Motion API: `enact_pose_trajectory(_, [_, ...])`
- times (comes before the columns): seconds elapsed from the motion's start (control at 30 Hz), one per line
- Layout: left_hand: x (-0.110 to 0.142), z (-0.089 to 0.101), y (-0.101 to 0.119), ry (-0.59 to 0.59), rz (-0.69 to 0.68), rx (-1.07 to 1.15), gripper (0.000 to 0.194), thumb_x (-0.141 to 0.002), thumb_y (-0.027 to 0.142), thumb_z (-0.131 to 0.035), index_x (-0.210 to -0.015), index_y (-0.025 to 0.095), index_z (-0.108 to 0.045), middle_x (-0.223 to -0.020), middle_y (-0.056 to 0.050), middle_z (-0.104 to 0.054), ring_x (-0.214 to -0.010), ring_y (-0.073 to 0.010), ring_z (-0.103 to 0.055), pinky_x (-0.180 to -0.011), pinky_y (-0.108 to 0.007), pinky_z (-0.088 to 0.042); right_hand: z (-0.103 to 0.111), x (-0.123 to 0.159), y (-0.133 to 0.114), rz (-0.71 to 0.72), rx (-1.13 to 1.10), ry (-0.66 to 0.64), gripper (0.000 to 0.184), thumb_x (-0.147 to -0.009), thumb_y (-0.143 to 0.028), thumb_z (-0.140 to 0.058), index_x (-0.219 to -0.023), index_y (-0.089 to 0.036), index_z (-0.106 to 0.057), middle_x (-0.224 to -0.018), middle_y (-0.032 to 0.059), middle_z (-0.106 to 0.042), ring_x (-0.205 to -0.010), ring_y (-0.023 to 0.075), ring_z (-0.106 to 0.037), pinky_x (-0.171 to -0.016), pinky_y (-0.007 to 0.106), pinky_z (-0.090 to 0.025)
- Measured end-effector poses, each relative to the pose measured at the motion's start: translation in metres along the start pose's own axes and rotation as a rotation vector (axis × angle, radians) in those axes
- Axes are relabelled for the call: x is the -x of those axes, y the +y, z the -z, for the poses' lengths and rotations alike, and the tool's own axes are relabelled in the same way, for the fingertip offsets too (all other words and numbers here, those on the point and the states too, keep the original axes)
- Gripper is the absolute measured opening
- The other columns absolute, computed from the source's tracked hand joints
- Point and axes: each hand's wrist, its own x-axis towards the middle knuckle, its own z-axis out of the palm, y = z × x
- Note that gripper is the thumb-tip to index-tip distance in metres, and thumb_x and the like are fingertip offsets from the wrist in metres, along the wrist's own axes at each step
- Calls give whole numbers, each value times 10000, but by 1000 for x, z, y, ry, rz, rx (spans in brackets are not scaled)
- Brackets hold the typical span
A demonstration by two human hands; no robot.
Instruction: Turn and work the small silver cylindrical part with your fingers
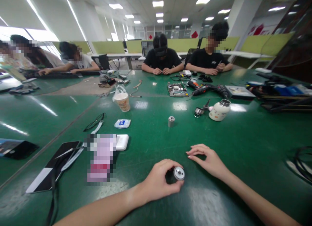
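Note:
My left hand [162, 179] is closed around a small silver cylindrical motor [179, 173], thumb on the near side and fingers on the far side. The motor's round end faces up, showing a raised centre and small holes. My right hand [204, 157] hovers to the right and a little farther off, its fingers stretched and the thumb slightly apart from them; I see nothing in it. Beyond both hands, a second silver motor [171, 121] stands upright on the green table [151, 135].
To the left lie a phone [102, 161], a white case [122, 142], a tissue packet [122, 123] and glasses [95, 122]. A bagged drink cup [122, 101] stands farther back. At right are a white bottle [219, 110], a circuit board [177, 89] and power drills [207, 89]. Several people sit around.

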Motion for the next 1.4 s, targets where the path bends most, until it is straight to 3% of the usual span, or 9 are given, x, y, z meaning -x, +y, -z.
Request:
enact_pose_trajectory(0.1, [0,-1,-1,-1,1,-4,326,-706,138,-727,-1024,173,-665,-966,-33,-708,-888,-183,-653,-824,-263,-477,-3,2,-1,-5,1,18,148,-798,-360,-723,-816,-215,-749,-908,83,-724,-967,262,-675,-833,430,-579])
enact_pose_trajectory(0.23, [1,-2,-1,-1,-3,-1,325,-715,146,-722,-1032,185,-659,-965,-31,-705,-884,-186,-650,-819,-270,-479,-3,12,-41,7,-102,53,94,-815,-313,-716,-803,-220,-719,-910,69,-727,-969,244,-671,-847,400,-560])
enact_pose_trajectory(0.3, [1,-3,-2,0,-11,-2,325,-722,150,-717,-1039,185,-655,-963,-36,-704,-879,-189,-650,-813,-274,-481,-7,18,-62,84,-112,35,27,-812,-245,-722,-788,-241,-712,-896,44,-731,-977,230,-660,-900,407,-520])
enact_pose_trajectory(0.4, [1,-4,-3,16,-37,-9,255,-722,139,-700,-971,175,-654,-921,-40,-697,-840,-185,-646,-778,-270,-485,-18,26,-79,197,-105,-2,118,-813,-149,-703,-795,-264,-720,-895,19,-727,-940,207,-657,-900,393,-495])
enact_pose_trajectory(0.6, [2,-6,-7,31,-74,-5,189,-711,124,-693,-885,168,-634,-889,-35,-688,-814,-176,-638,-753,-258,-479,-31,29,-76,220,-46,-37,197,-814,-83,-672,-825,-271,-729,-919,22,-706,-928,197,-640,-830,351,-501])
enact_pose_trajectory(1.0, [1,-5,-6,22,-51,-9,245,-740,173,-695,-979,176,-642,-931,-41,-696,-839,-184,-640,-785,-271,-484,-18,26,-80,341,-19,-3,176,-847,-95,-650,-797,-260,-687,-811,-15,-739,-840,180,-651,-809,355,-489])
enact_pose_trajectory(1.17, [2,-5,-5,17,-43,-11,219,-739,166,-691,-953,172,-643,-933,-43,-690,-840,-181,-633,-785,-267,-478,-16,25,-82,277,17,-90,179,-856,-106,-638,-786,-260,-694,-788,-13,-729,-799,174,-647,-754,332,-477])
enact_pose_trajectory(1.4, [0,-5,-2,12,-32,-18,234,-720,138,-683,-951,159,-645,-879,-39,-681,-800,-176,-627,-753,-263,-474,-22,26,-80,268,48,-74,113,-843,-144,-683,-781,-239,-685,-773,-9,-713,-765,165,-640,-730,315,-456])
